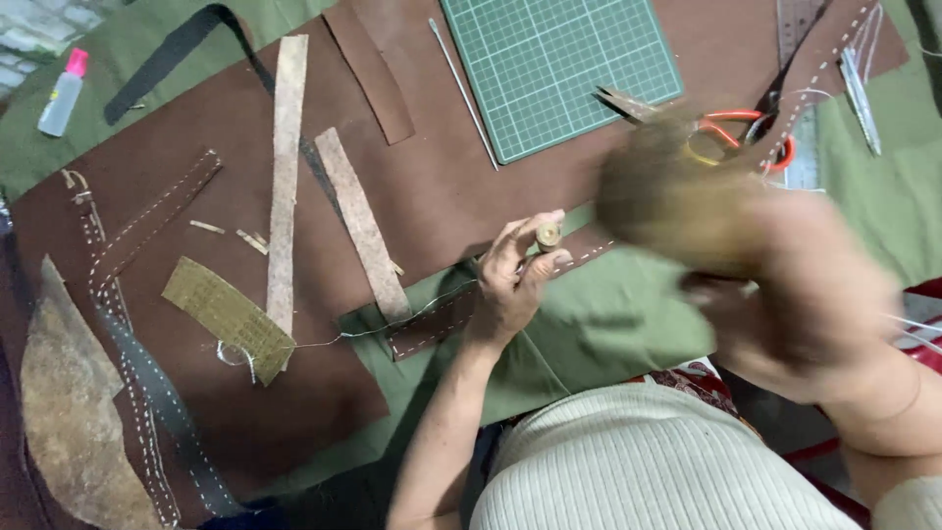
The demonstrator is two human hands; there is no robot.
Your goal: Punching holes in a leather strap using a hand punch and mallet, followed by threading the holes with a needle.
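My left hand (515, 280) holds a small upright tool with a round wooden top (548, 235) pressed onto a brown leather strap (437, 324) with white stitching that lies on green cloth. My right hand (785, 285) is raised and blurred, gripping a wooden mallet (667, 191) whose head hangs just right of the tool. A white thread (392, 324) runs from the strap toward the left.
A green cutting mat (559, 69) lies at the top, with orange-handled scissors (746, 137) and a metal ruler (800, 88) to its right. Leather strips (285, 177), a woven olive patch (226, 314), stitched straps (147, 226) and a small bottle (61, 93) are spread at left.
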